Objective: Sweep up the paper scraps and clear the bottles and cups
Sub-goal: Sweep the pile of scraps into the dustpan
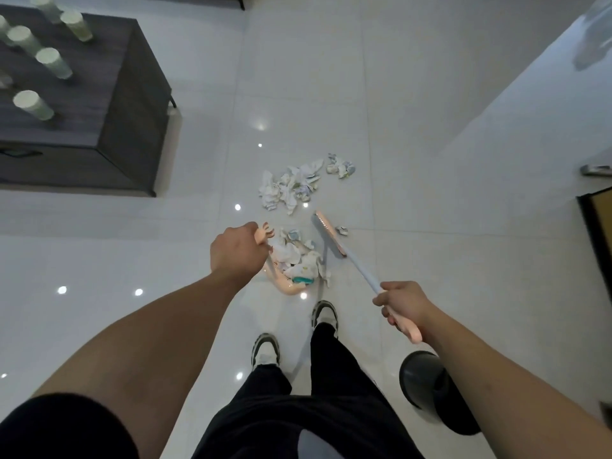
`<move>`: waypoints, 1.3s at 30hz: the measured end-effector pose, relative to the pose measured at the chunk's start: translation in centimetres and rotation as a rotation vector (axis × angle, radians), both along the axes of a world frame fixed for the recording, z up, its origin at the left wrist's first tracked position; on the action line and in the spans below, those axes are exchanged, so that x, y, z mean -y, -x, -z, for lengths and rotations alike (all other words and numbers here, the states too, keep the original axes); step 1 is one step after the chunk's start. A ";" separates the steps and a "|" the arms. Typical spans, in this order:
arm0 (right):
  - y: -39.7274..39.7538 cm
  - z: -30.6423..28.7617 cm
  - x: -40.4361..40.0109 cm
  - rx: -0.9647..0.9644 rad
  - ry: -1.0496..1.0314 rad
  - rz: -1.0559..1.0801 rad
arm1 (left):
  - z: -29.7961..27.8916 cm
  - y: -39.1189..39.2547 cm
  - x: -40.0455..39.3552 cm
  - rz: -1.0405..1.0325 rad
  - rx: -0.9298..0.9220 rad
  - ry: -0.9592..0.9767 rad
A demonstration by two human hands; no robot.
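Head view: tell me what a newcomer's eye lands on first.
The crumpled paper scraps lying on the white floor at centre. Nearer the person, the left hand holds a pink dustpan already holding scraps, and the right hand grips a broom beside it. Pale cups stand on the dark table, upper left.

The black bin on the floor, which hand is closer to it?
Right. The right hand, gripping the broom handle, is just above the black bin in the picture. The left hand holds the dustpan handle, far across on the other side of the legs.
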State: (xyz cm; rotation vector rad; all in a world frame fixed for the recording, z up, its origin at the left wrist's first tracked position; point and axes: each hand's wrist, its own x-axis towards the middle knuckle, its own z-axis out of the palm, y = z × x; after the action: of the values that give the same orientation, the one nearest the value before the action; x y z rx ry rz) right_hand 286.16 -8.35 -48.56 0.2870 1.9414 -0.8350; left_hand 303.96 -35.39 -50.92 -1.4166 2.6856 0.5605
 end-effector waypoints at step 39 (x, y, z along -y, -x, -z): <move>8.1 7.1 7.3 -0.023 -0.161 -0.257 | 0.9 -2.5 5.4 -0.133 0.140 0.081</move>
State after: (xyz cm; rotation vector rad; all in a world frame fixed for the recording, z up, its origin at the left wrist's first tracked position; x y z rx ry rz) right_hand 278.11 -15.65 -55.63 0.1185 2.0184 -0.5175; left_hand 306.43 -40.74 -51.79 -1.5995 2.5464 0.3489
